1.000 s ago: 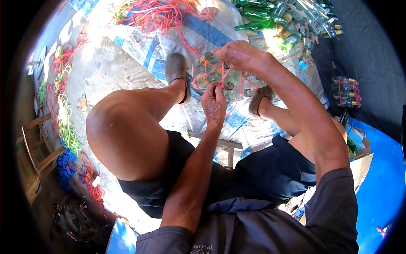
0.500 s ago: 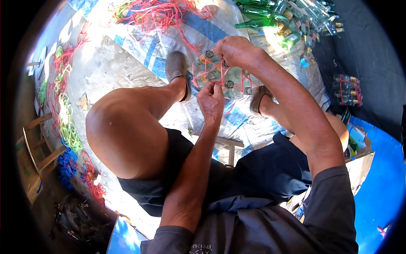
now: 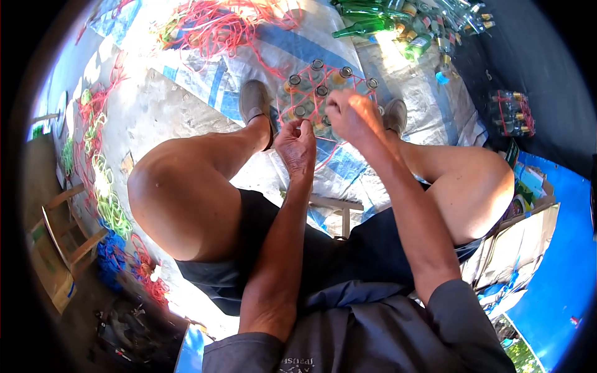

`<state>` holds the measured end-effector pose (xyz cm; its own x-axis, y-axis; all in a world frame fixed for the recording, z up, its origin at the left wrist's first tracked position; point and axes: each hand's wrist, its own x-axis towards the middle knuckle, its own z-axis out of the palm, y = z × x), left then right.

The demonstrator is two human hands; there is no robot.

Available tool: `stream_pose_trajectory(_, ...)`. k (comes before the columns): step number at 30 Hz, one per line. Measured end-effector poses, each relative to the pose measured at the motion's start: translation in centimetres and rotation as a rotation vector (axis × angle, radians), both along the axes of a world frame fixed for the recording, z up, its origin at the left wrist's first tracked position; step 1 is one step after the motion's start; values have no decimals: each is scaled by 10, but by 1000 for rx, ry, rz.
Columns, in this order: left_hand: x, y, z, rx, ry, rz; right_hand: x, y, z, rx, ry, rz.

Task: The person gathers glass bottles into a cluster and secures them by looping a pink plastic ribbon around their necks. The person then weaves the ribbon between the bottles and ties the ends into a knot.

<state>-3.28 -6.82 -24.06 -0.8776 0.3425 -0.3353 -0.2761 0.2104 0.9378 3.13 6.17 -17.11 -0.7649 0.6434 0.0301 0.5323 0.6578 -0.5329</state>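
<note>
Between my feet stands a bundle of clear glass bottles [image 3: 321, 92], upright with their open mouths facing me. Pink plastic string [image 3: 303, 99] criss-crosses between the necks and around the group. My left hand [image 3: 296, 146] is at the near left edge of the bundle, thumb and fingers pinched on the string. Over the near right bottles is my right hand [image 3: 354, 115], its fingers curled together on the string, though the fingertips partly hide it. A loose string end [image 3: 328, 158] trails toward me from the bundle's near side.
A heap of pink string [image 3: 214, 28] lies on the blue-and-white tarp [image 3: 298, 43]. Green bottles [image 3: 367, 28] and clear ones are piled at the far right. A tied bottle bundle [image 3: 513, 114] sits by the dark wall. More strings [image 3: 102, 180] hang along the left.
My right hand has come down toward me from the far side of the bundle, uncovering the far bottle mouths. My left hand has shifted slightly left and stays pinched.
</note>
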Motion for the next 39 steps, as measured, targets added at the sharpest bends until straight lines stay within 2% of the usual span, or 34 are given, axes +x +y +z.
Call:
stream_pose_trajectory(4, -5, -3, -1, -109, 151, -89, 32, -40, 10, -12, -42, -131)
stream_pose_trajectory(8, -7, -6, 2, -175, 258, -132, 52, -41, 9, 20, -134, -189)
stream_pose_trajectory(11, -6, -4, 30, -286, 335, -124, 62, -31, 3, 35, -153, -237)
stream_pose_trajectory(14, -8, -3, 38, -317, 320, -156, 69, -28, 10, -160, -245, -259)
stream_pose_trajectory(20, -10, -5, 44, -338, 400, -253, 80, -31, -42, -132, 97, -245)
stream_pose_trajectory(37, -3, -12, 41, -327, 691, -310, 85, -18, -38, -67, 29, -266)
stream_pose_trajectory(39, 2, -16, 43, -400, 595, -369, 87, -15, -37, -65, 16, -270)
